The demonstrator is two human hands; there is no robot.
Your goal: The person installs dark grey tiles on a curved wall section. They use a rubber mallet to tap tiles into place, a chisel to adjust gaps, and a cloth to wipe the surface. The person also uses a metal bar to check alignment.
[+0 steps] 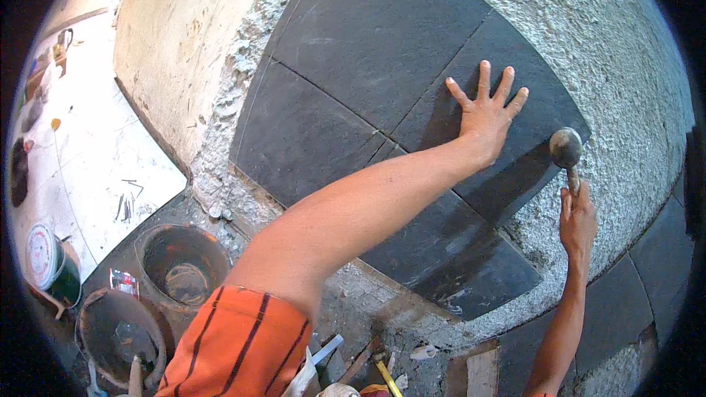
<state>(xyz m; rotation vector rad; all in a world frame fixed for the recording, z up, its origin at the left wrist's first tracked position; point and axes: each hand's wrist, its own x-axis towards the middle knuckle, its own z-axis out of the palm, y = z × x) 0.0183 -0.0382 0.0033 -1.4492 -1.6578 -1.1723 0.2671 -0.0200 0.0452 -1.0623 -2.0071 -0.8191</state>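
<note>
My left hand (487, 121) lies with spread fingers on a dark grey wall tile (515, 59), the upper right one of several set on the rough plastered wall. In my right hand (578, 220) is a mallet (565, 148), gripped by its handle, with its rounded dark head at the tile's lower right corner. Whether the head touches the tile I cannot tell. Below and left of my left hand, another tile (448, 250) casts no gap from its neighbours except thin joints. My left forearm crosses in front of the lower tiles and hides part of them.
Two dark buckets (151, 265) (82, 323) stand at lower left, beside a lidded tub (45, 261). Small dark sticks (126, 206) lie on white floor tiles (81, 162). Rough plaster (610, 51) borders the tiles. A yellow-handled tool (387, 378) and scraps lie at the wall's foot.
</note>
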